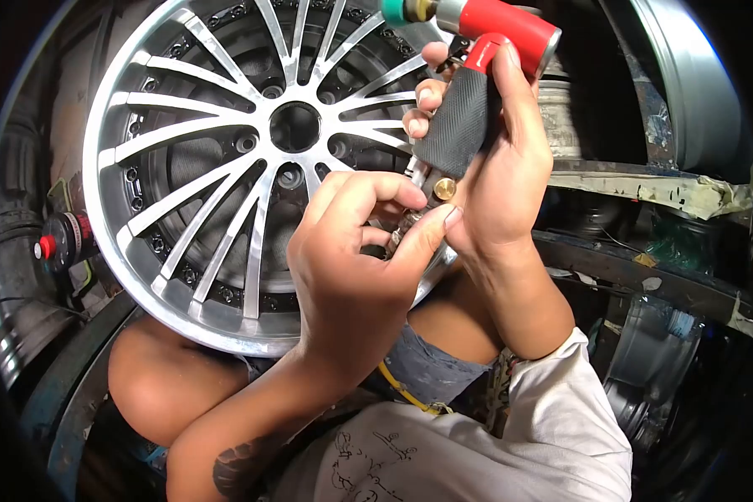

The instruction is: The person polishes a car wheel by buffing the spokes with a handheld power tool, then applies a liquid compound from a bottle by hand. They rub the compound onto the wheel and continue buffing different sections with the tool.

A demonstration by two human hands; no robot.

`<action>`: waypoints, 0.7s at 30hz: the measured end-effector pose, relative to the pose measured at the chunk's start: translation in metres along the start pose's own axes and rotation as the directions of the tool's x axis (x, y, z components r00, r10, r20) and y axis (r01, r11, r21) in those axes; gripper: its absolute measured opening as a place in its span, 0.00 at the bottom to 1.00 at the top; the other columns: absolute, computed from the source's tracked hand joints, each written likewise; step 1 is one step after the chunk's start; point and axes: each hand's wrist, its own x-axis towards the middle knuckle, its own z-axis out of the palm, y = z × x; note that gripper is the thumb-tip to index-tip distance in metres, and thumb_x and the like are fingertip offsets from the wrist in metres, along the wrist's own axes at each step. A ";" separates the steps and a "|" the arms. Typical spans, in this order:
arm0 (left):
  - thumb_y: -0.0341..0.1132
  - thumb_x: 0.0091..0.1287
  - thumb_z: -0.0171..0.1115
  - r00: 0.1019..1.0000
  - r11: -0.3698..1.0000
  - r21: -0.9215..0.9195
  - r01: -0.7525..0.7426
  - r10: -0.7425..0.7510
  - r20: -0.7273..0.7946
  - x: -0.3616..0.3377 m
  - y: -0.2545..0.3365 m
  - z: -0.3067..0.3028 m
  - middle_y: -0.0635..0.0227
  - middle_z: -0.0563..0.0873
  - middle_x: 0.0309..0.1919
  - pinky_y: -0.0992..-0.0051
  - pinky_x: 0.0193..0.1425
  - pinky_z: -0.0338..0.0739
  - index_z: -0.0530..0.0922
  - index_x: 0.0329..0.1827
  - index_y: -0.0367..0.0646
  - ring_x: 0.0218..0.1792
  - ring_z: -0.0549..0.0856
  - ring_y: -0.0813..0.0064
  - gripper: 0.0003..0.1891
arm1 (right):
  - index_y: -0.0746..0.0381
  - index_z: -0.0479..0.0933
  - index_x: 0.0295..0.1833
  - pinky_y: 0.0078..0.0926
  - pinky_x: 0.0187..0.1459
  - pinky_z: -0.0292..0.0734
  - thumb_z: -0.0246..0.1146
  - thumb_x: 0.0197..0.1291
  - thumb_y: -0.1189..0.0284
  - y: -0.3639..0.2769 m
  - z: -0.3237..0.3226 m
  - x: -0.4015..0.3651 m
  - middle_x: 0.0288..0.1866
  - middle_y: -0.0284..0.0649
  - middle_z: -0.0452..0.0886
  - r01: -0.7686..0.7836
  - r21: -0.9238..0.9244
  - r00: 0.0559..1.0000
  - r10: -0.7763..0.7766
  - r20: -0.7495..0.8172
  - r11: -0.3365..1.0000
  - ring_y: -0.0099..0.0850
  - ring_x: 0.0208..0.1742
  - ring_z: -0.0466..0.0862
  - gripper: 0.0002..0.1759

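A red pistol-grip air sander [510, 33] with a black textured handle and a green piece at its nose is in my right hand [502, 159]. My right fingers wrap the handle from behind, and the thumb lies along its upper right side. At the handle's base, a round brass knob [445, 189] shows beside the metal air fitting [406, 226]. My left hand [356, 243] pinches that fitting between thumb and fingers; part of it is hidden by the fingers. Behind both hands, a silver multi-spoke wheel rim [217, 121] leans upright near my knees.
On the left, a dark tool with a red knob [46, 247] sits beside stacked dark wheels. To the right stands a metal rack [644, 180] with tape or paper on its beam. More wheel rims [694, 75] are on that side, some on a lower level.
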 end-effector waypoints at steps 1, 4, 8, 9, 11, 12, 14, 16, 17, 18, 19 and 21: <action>0.26 0.60 0.80 0.995 0.990 0.103 -0.100 0.100 0.004 0.003 -0.001 0.000 0.68 0.86 0.37 0.77 0.38 0.82 0.87 0.40 0.37 0.35 0.86 0.78 0.09 | 0.59 0.70 0.68 0.31 0.38 0.82 0.51 0.85 0.59 -0.001 0.000 -0.002 0.53 0.51 0.84 0.023 0.013 1.000 -0.023 -0.010 1.000 0.30 0.40 0.84 0.18; 0.23 0.58 0.81 0.935 0.876 0.335 -0.346 0.350 0.049 0.008 -0.003 -0.004 0.70 0.85 0.34 0.79 0.36 0.78 0.87 0.43 0.38 0.32 0.82 0.80 0.12 | 0.57 0.65 0.69 0.27 0.39 0.84 0.54 0.84 0.61 0.000 0.006 -0.008 0.53 0.47 0.83 0.075 -0.093 0.996 -0.078 -0.038 0.993 0.27 0.41 0.85 0.17; 0.22 0.54 0.81 0.851 0.750 0.425 -0.506 0.515 0.103 0.009 -0.004 -0.004 0.66 0.87 0.32 0.76 0.35 0.78 0.88 0.42 0.38 0.30 0.83 0.75 0.13 | 0.57 0.66 0.71 0.31 0.45 0.83 0.50 0.86 0.62 -0.001 0.002 -0.010 0.58 0.49 0.83 0.105 -0.151 0.994 -0.106 -0.003 0.983 0.30 0.45 0.84 0.17; 0.21 0.54 0.80 0.832 0.723 0.439 -0.533 0.541 0.119 0.009 -0.004 -0.004 0.65 0.87 0.33 0.75 0.35 0.78 0.88 0.41 0.38 0.29 0.83 0.74 0.13 | 0.57 0.66 0.71 0.31 0.45 0.83 0.50 0.86 0.62 -0.002 0.002 -0.010 0.58 0.49 0.83 0.112 -0.151 0.994 -0.113 0.004 0.982 0.30 0.45 0.84 0.17; 0.21 0.53 0.80 0.809 0.699 0.440 -0.564 0.574 0.127 0.010 -0.004 -0.004 0.66 0.86 0.30 0.75 0.34 0.77 0.88 0.40 0.38 0.28 0.81 0.74 0.12 | 0.58 0.67 0.71 0.31 0.45 0.83 0.50 0.86 0.62 -0.003 0.002 -0.011 0.57 0.49 0.83 0.086 -0.156 0.996 -0.088 -0.008 0.984 0.29 0.45 0.84 0.17; 0.21 0.52 0.80 0.797 0.686 0.440 -0.579 0.589 0.131 0.011 -0.004 -0.004 0.66 0.85 0.29 0.75 0.33 0.76 0.88 0.39 0.38 0.27 0.81 0.74 0.12 | 0.58 0.67 0.70 0.31 0.45 0.84 0.50 0.86 0.62 -0.004 0.002 -0.012 0.57 0.49 0.83 0.072 -0.159 0.997 -0.076 -0.015 0.985 0.29 0.45 0.84 0.17; 0.22 0.52 0.81 0.804 0.681 0.456 -0.574 0.575 0.154 0.011 -0.004 -0.004 0.67 0.83 0.27 0.75 0.32 0.74 0.87 0.38 0.38 0.26 0.79 0.75 0.12 | 0.58 0.67 0.70 0.30 0.45 0.84 0.50 0.86 0.63 -0.003 0.002 -0.013 0.57 0.48 0.83 0.054 -0.169 0.998 -0.058 -0.018 0.984 0.29 0.45 0.84 0.16; 0.23 0.51 0.81 0.807 0.671 0.473 -0.572 0.564 0.175 0.011 -0.002 -0.005 0.68 0.82 0.26 0.75 0.31 0.73 0.87 0.36 0.38 0.25 0.78 0.76 0.12 | 0.58 0.67 0.70 0.30 0.45 0.84 0.50 0.86 0.63 -0.003 0.002 -0.013 0.57 0.48 0.83 0.047 -0.169 0.998 -0.051 -0.021 0.984 0.28 0.45 0.84 0.16; 0.23 0.51 0.81 0.807 0.664 0.481 -0.573 0.561 0.186 0.012 -0.002 -0.005 0.68 0.81 0.25 0.75 0.30 0.72 0.86 0.35 0.38 0.25 0.77 0.76 0.11 | 0.58 0.67 0.70 0.30 0.45 0.84 0.50 0.86 0.63 -0.002 0.002 -0.013 0.57 0.48 0.83 0.049 -0.165 0.998 -0.054 -0.023 0.985 0.28 0.45 0.84 0.16; 0.24 0.51 0.81 0.807 0.656 0.491 -0.573 0.558 0.195 0.013 -0.001 -0.006 0.69 0.80 0.24 0.75 0.29 0.71 0.86 0.34 0.38 0.24 0.76 0.77 0.11 | 0.58 0.67 0.70 0.30 0.45 0.84 0.50 0.86 0.63 -0.002 0.001 -0.013 0.57 0.48 0.83 0.051 -0.160 0.998 -0.056 -0.024 0.986 0.28 0.45 0.84 0.16; 0.27 0.53 0.81 0.814 0.657 0.503 -0.561 0.549 0.191 0.013 -0.001 -0.006 0.68 0.81 0.26 0.73 0.29 0.74 0.85 0.33 0.40 0.25 0.79 0.72 0.10 | 0.58 0.67 0.70 0.30 0.45 0.84 0.50 0.86 0.63 -0.002 0.001 -0.013 0.57 0.48 0.83 0.059 -0.163 0.998 -0.064 -0.020 0.985 0.28 0.45 0.84 0.16; 0.33 0.56 0.79 0.828 0.658 0.526 -0.538 0.530 0.184 0.013 0.000 -0.005 0.67 0.83 0.28 0.67 0.30 0.79 0.84 0.31 0.44 0.27 0.84 0.64 0.09 | 0.59 0.67 0.70 0.29 0.45 0.85 0.49 0.87 0.62 -0.001 0.000 -0.013 0.57 0.48 0.83 0.077 -0.170 0.997 -0.080 -0.013 0.982 0.28 0.44 0.84 0.17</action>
